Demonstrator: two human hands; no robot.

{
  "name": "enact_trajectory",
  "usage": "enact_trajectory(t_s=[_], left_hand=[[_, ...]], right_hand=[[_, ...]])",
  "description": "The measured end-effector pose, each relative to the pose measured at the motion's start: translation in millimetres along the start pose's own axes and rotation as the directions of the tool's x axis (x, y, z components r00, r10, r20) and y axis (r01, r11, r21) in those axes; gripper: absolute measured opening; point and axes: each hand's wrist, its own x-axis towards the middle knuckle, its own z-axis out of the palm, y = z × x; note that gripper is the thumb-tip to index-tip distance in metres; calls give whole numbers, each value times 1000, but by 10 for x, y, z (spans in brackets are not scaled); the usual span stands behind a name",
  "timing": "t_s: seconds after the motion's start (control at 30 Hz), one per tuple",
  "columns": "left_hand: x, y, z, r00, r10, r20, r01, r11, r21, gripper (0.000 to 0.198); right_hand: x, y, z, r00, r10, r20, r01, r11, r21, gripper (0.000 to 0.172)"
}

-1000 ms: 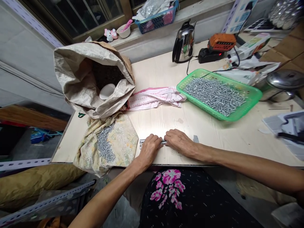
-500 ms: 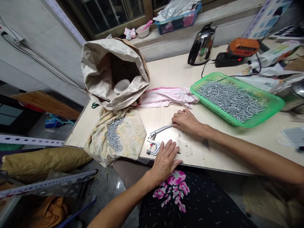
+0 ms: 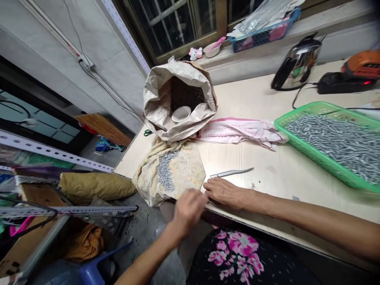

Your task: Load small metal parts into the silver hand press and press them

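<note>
Snap pliers (image 3: pixel 231 173) lie on the pale tabletop, one grey handle pointing right; their jaw end is hidden under my right hand. My right hand (image 3: pixel 224 192) rests palm down there with its fingers curled over the tool at the table's front edge. My left hand (image 3: pixel 190 209) is at the edge beside it, smeared by motion, so I cannot make out its fingers or anything in them. Just beyond my left hand, a patterned cloth (image 3: pixel 188 162) carries a pile of small silver metal pieces (image 3: pixel 166 172).
An open woven sack (image 3: pixel 154 95) holds dark contents and a white bowl (image 3: pixel 181 114). A pink-striped towel (image 3: pixel 237 131) lies between it and a green basket (image 3: pixel 314 152) of silver metal pieces. A kettle (image 3: pixel 297 65) and a charger with an orange battery (image 3: pixel 362 65) stand behind.
My right hand has moved from the pliers' handle end to their jaw end. My left hand has lifted off the table and shifted left. The view has swung left.
</note>
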Motion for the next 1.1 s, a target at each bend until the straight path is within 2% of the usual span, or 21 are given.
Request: enact_trajectory(t_s=[0.07,0.13,0.23,0.3,0.33,0.37,0.43,0.5,0.53,0.57,0.63,0.7,0.73,0.77,0.8,0.9,0.93,1.0,1.1], left_hand=[[64,-456,-117,964,-266,18,255,939,231,24],[145,-900,-158,923,-381,44,339,864,373,25],[265,-1395,-105,880,-442,173,303,804,512,25],[331,-1584,-43,855,-449,259,241,787,569,23],[359,-1645,-16,844,-448,295,210,782,587,23],[382,-1690,6,834,-443,328,180,781,598,22],[420,-1748,32,819,-429,382,132,788,602,22],[448,-1786,42,805,-412,428,97,802,590,22],[459,-1803,47,798,-405,447,85,809,581,22],[470,-1819,53,792,-400,461,79,816,573,22],[486,-1852,74,787,-398,472,80,825,560,23],[502,-1885,100,788,-400,468,92,828,553,23],[511,-1898,110,789,-402,464,96,827,553,24],[522,-1906,114,788,-404,464,96,826,555,24],[535,-1905,112,788,-404,465,95,826,556,24],[581,-1795,69,812,-394,431,117,833,541,22],[591,-1712,50,834,-383,397,140,843,520,21],[580,-1481,22,880,-350,321,196,883,427,18],[465,-1072,38,903,-275,331,194,947,258,16]], right_hand=[[77,-11,36,999,-1,55,8,992,-125,15],[140,-20,93,998,-15,66,29,976,-215,18],[183,3,132,999,-49,11,51,982,-184,18],[156,39,31,991,-16,-131,10,999,-52,18],[113,61,-75,972,36,-231,-31,999,25,18],[43,87,-214,935,108,-338,-81,992,91,18],[-191,153,-564,799,268,-538,-222,963,150,16],[-551,256,-924,640,367,-675,-429,900,83,11],[-765,321,-1075,569,366,-736,-536,844,5,11],[-987,391,-1192,521,380,-764,-638,769,-53,14],[-1402,519,-1306,483,457,-747,-784,606,-137,27],[-1684,576,-1260,444,534,-719,-862,474,-179,42],[-1750,563,-1189,434,558,-707,-876,444,-188,46],[-1762,518,-1094,439,583,-683,-877,443,-186,48],[-1723,445,-983,463,595,-657,-860,481,-170,47],[-1395,129,-629,622,607,-495,-706,708,-20,35],[-1258,24,-525,677,598,-429,-643,764,49,32],[-1007,-139,-360,749,575,-328,-564,814,139,28],[-774,-240,-219,793,566,-225,-543,824,162,27]])
